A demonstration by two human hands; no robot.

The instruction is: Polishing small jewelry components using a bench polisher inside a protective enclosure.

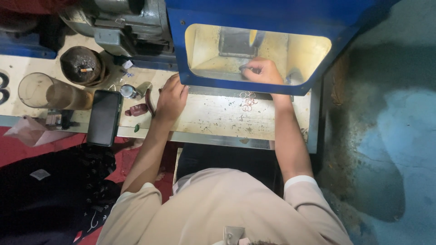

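My right hand [262, 71] reaches inside the lit opening of a blue machine hood [254, 18] and pinches a small dark piece that I cannot make out clearly. My left hand [171, 97] rests palm down on the pale worktable [218, 120] just left of the hood, fingers together, next to a curved dark red tool [150, 102]. A small heap of thin metal rings [248, 100] lies on the table between my two arms.
A black phone [104, 118] lies at the table's left front. Behind it stand a clear plastic cup [50, 93], a round ashtray with a cigarette [82, 67] and a grey motor [122, 22]. Red cloth and a dark bag lie on the floor at the left; bare concrete floor on the right.
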